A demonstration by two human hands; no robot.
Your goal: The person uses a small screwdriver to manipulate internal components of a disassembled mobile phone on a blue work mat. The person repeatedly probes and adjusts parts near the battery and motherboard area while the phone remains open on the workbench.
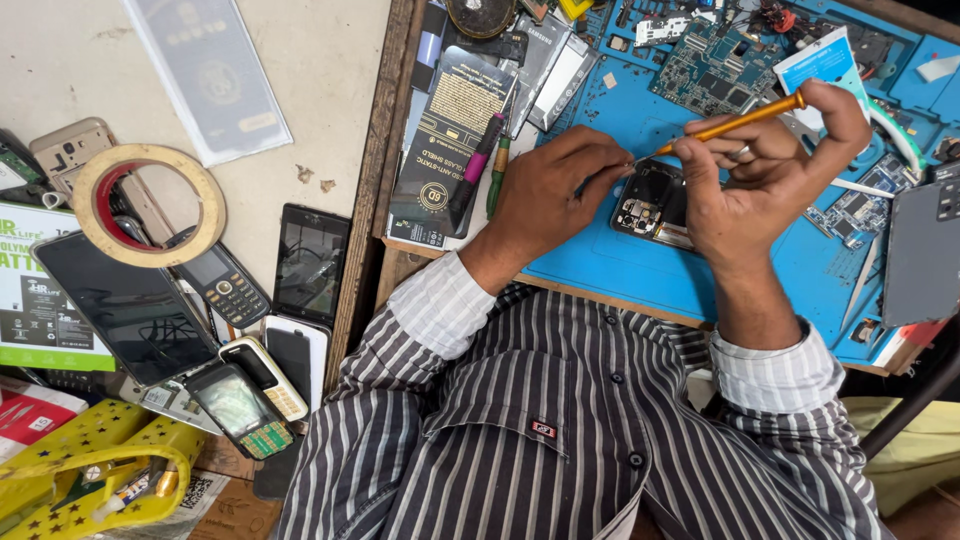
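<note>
The right hand [775, 175] closes its grip on an orange screwdriver [735, 122], tip at the opened phone [652, 203] lying centre frame on the blue mat [610, 260]. The left hand [555, 190] pinches the phone's left edge, fingers curled. Judgement: keep the driver seated squarely and the phone pinned flat. The counter edge runs just below; circuit boards [710, 60] crowd the upper right.

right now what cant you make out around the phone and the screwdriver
- Head view: screwdriver tip, and the screw it meets, hidden behind the left hand fingers.
- Opened phone: its right part is covered by the right hand; inner parts too small to tell.
- Circuit board: components too small.
- Grey panel: cut off by the right edge.
</note>
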